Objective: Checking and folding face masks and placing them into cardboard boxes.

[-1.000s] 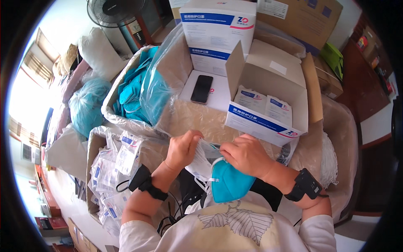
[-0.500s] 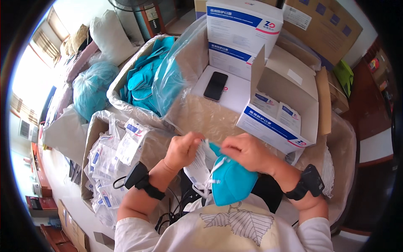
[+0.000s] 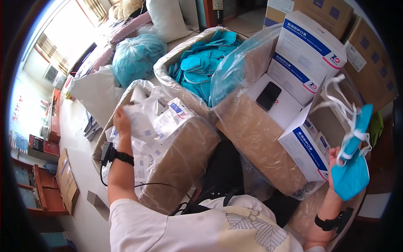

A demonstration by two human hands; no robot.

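At the far right my right hand is closed on a blue face mask with white straps dangling and looping above it. A second blue part stands up over it; whether it is the same mask I cannot tell. On the left, my left hand reaches over a lined carton full of white printed packets. Its fingers are closed at the edge of a blurred white packet. An open white box with packets inside stands beside my right hand.
Loose blue masks fill another plastic-lined carton at the back. A black phone lies on a white box, with more white boxes stacked behind. Brown cartons stand at the far right. A clear bag of blue masks sits back left.
My hands have moved apart. The right carried the blue mask to the far right; the left went left, over the packet carton. The white packet that was beside the mask is gone from there. The view has shifted.
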